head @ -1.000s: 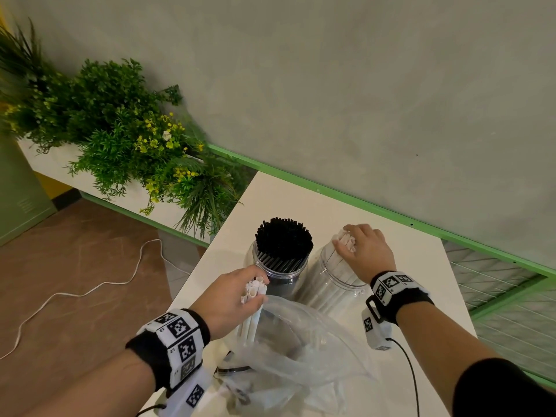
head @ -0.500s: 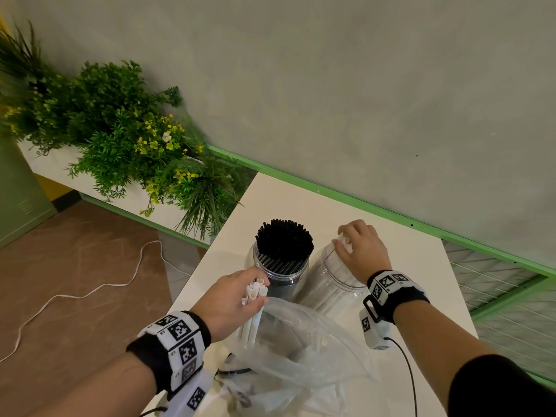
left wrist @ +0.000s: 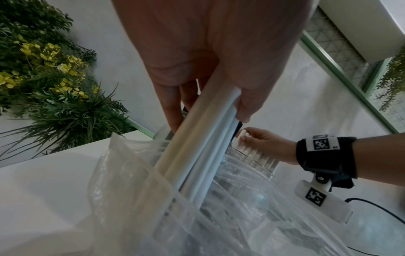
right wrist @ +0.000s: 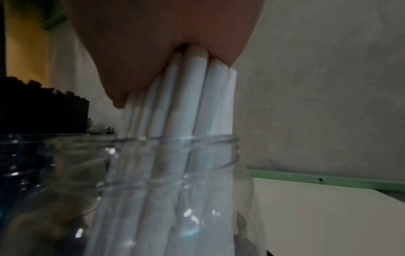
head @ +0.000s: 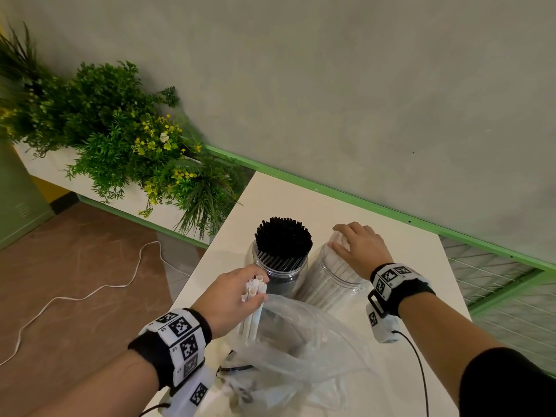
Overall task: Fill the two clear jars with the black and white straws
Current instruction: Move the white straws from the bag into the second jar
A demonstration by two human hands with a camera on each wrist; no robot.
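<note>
Two clear jars stand side by side on the white table [head: 301, 200]. The left jar [head: 262, 261] is packed with black straws [head: 282, 239] [right wrist: 43, 110]. The right jar [head: 328, 284] [right wrist: 175, 173] leans and holds white straws [head: 338, 270] [right wrist: 188, 104]. My right hand [head: 358, 248] [left wrist: 258, 138] is cupped over their tops, fingers and thumb curled round the bunch. My left hand [head: 234, 296] [left wrist: 208, 52] grips a small bunch of white straws [head: 252, 314] [left wrist: 197, 149], whose lower ends stand inside a clear plastic bag [head: 301, 341] [left wrist: 142, 207].
The crumpled bag lies at the table's near edge, in front of both jars. A grey wall with a green rail [head: 361, 203] borders the table's far side. A planter of green and yellow plants [head: 120, 139] stands to the left, and a white cable [head: 90, 293] lies on the floor.
My right hand's fingers have spread a little over the white straw tops in the right jar. My left hand with its bunch has hardly moved.
</note>
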